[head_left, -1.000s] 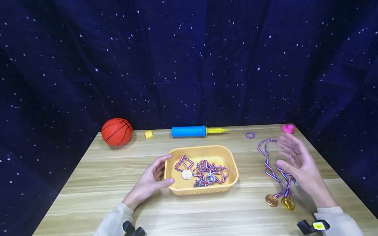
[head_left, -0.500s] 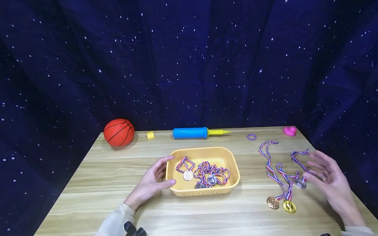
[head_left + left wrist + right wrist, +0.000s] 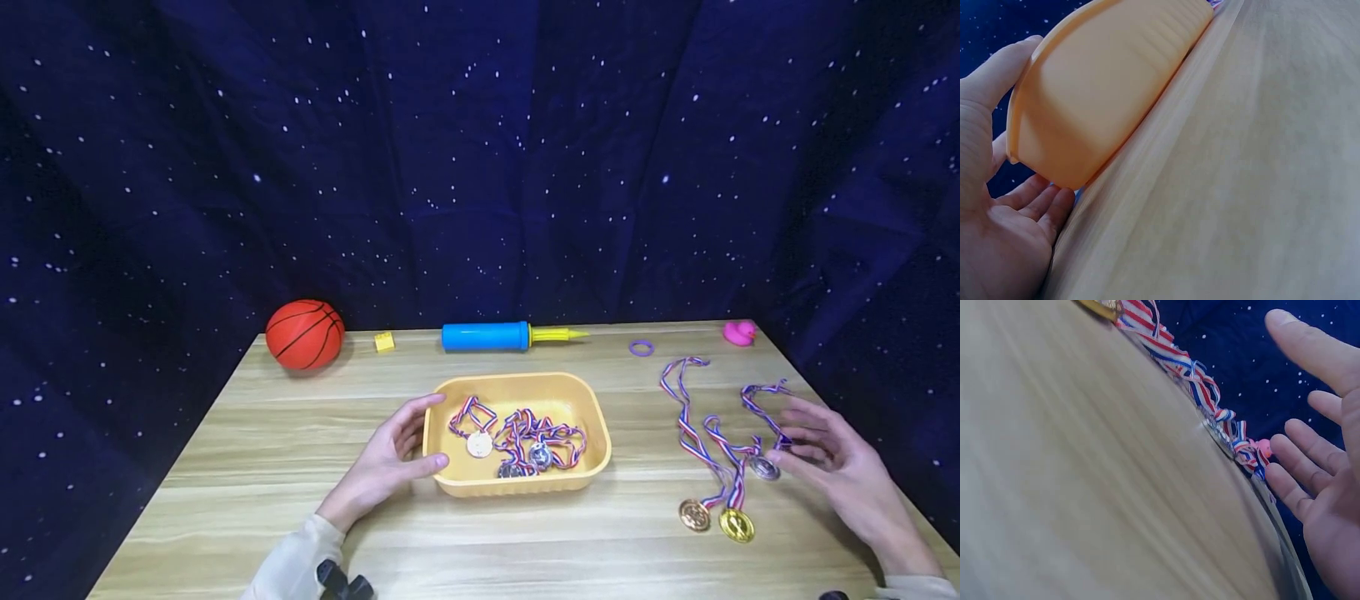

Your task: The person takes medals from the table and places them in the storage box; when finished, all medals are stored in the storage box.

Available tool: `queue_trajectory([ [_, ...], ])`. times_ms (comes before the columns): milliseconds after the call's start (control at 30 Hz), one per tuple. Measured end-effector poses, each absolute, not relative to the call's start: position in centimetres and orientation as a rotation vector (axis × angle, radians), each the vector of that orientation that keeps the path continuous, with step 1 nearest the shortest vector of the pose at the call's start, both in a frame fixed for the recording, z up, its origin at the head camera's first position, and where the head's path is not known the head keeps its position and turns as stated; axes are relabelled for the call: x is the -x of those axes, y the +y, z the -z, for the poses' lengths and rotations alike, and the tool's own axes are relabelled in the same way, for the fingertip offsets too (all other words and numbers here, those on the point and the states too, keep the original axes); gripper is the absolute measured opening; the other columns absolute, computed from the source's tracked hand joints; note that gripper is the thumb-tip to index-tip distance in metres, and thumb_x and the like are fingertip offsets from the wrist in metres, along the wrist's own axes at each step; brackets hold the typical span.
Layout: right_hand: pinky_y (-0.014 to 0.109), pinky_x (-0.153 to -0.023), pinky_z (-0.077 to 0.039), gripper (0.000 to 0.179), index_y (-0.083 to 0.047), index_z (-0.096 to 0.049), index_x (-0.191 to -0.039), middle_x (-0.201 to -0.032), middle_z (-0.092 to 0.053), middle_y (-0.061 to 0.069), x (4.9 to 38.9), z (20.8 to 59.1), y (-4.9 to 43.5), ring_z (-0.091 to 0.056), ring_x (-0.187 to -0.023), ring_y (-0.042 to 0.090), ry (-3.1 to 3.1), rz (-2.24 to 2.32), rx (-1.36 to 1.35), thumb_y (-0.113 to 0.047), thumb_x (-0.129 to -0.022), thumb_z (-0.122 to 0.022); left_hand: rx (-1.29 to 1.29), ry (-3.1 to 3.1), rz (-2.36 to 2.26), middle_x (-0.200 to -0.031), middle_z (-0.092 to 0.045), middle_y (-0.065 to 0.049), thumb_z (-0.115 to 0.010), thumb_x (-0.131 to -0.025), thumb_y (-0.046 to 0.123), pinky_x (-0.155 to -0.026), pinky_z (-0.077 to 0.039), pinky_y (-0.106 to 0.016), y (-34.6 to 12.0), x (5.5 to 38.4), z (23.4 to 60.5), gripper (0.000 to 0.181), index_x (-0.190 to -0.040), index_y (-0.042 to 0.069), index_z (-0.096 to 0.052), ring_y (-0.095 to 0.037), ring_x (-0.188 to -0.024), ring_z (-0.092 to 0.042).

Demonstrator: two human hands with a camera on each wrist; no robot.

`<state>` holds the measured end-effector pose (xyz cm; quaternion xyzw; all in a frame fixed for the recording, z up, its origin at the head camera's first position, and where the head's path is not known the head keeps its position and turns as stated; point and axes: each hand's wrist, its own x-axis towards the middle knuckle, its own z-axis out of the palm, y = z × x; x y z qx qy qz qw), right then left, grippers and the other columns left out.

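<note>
Head view: the left hand [image 3: 386, 458] grips one end of a rounded yellow plastic basin [image 3: 517, 488], probably steadying it; striped-ribbon medals [image 3: 540, 456] lie inside. The right hand [image 3: 843, 477], holding nothing, is beside a round silver medal [image 3: 764, 468]. Left wrist: thumb meets rim. Right wrist: fingers parted, ribbon contact unclear.

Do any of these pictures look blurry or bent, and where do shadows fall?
Head view: mostly crisp, a soft shadow beside the red ball; left wrist view: the tabletop looks soft, a shaded patch on the yellow tub; right wrist view: tabletop grain smeared, its edge bowed, perhaps by the lens.
</note>
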<state>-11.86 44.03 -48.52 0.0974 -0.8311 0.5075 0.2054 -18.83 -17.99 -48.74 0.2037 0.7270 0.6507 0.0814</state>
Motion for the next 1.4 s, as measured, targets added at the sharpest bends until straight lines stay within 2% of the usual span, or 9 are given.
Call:
queue_trajectory([
  [133,0.009,-0.087,-0.055,0.072,-0.008,-0.059,-0.156,-0.127,-0.072,-0.017,11.8,48.8,44.4,-0.070,-0.106,-0.003,-2.437,-1.337,-0.231,0.014,-0.091,-0.083,-0.601,2.178,-1.939,-0.174,-0.043,-0.014,-0.091,-0.091,0.006,-0.125,-0.040,-0.023,-18.0,18.8,48.7,0.087,-0.166,0.018,-0.048,-0.040,-0.160,-0.042],
  [267,0.009,-0.086,-0.054,0.064,0.000,-0.062,-0.148,-0.120,-0.074,-0.015,11.8,49.2,44.7,-0.070,-0.101,-0.002,-2.511,-1.303,-0.225,0.008,-0.090,-0.087,-0.597,2.187,-1.934,-0.175,-0.043,-0.013,-0.091,-0.091,0.007,-0.129,-0.039,-0.031,-18.0,18.8,48.6,0.087,-0.166,0.020,-0.049,-0.039,-0.160,-0.042],
  [433,0.003,-0.089,-0.050,0.049,0.000,-0.075,-0.131,-0.128,-0.063,-0.020,11.7,49.7,44.8,-0.064,-0.106,-0.011,-2.575,-1.150,-0.266,0.000,-0.086,-0.094,-0.586,2.190,-1.929,-0.174,-0.044,-0.014,-0.092,-0.091,0.008,-0.129,-0.039,-0.030,-18.0,18.8,48.6,0.087,-0.166,0.020,-0.049,-0.039,-0.160,-0.043],
  [567,0.000,-0.092,-0.047,0.034,-0.001,-0.081,-0.115,-0.133,-0.056,-0.018,11.7,50.0,44.7,-0.060,-0.107,-0.015,-2.563,-1.083,-0.309,0.003,-0.084,-0.094,-0.593,2.190,-1.927,-0.174,-0.043,-0.014,-0.091,-0.091,0.007,-0.127,-0.039,-0.027,-18.0,18.8,48.7,0.087,-0.166,0.020,-0.049,-0.039,-0.160,-0.043],
  [767,-0.001,-0.089,-0.045,0.029,-0.004,-0.082,-0.108,-0.132,-0.052,-0.021,11.8,50.1,44.6,-0.057,-0.106,-0.017,-2.569,-1.017,-0.316,0.005,-0.083,-0.093,-0.609,2.202,-1.926,-0.173,-0.045,-0.014,-0.091,-0.091,0.008,-0.126,-0.041,-0.026,-18.0,18.8,48.6,0.086,-0.166,0.021,-0.050,-0.039,-0.158,-0.045],
  [1033,0.002,-0.087,-0.043,0.037,-0.011,-0.080,-0.107,-0.128,-0.056,-0.023,11.9,50.0,44.5,-0.050,-0.108,-0.011,-2.552,-0.987,-0.311,0.006,-0.078,-0.096,-0.616,2.199,-1.927,-0.173,-0.044,-0.015,-0.091,-0.092,0.008,-0.125,-0.041,-0.023,-18.0,18.8,48.5,0.086,-0.166,0.019,-0.049,-0.040,-0.159,-0.044],
  [1100,0.005,-0.082,-0.045,0.037,-0.012,-0.079,-0.110,-0.122,-0.063,-0.026,11.8,49.7,44.4,-0.055,-0.101,-0.011,-2.570,-0.997,-0.291,0.004,-0.081,-0.095,-0.617,2.195,-1.928,-0.173,-0.044,-0.015,-0.091,-0.092,0.008,-0.127,-0.040,-0.026,-18.0,18.8,48.5,0.086,-0.166,0.019,-0.049,-0.039,-0.159,-0.044],
  [1267,0.012,-0.069,-0.049,0.034,-0.007,-0.078,-0.120,-0.100,-0.076,-0.018,11.7,49.2,44.2,-0.065,-0.081,-0.003,-2.583,-1.023,-0.259,0.003,-0.089,-0.090,-0.613,2.189,-1.931,-0.173,-0.044,-0.016,-0.091,-0.091,0.008,-0.127,-0.040,-0.026,-18.0,18.8,48.5,0.086,-0.166,0.019,-0.050,-0.039,-0.159,-0.044],
  [1400,0.013,-0.066,-0.048,0.034,-0.003,-0.079,-0.124,-0.094,-0.078,-0.013,11.9,49.2,44.2,-0.064,-0.079,-0.003,-2.546,-1.013,-0.251,0.006,-0.092,-0.086,-0.602,2.186,-1.934,-0.173,-0.044,-0.016,-0.092,-0.091,0.008,-0.126,-0.040,-0.023,-18.1,18.8,48.6,0.087,-0.166,0.020,-0.050,-0.040,-0.159,-0.043],
])
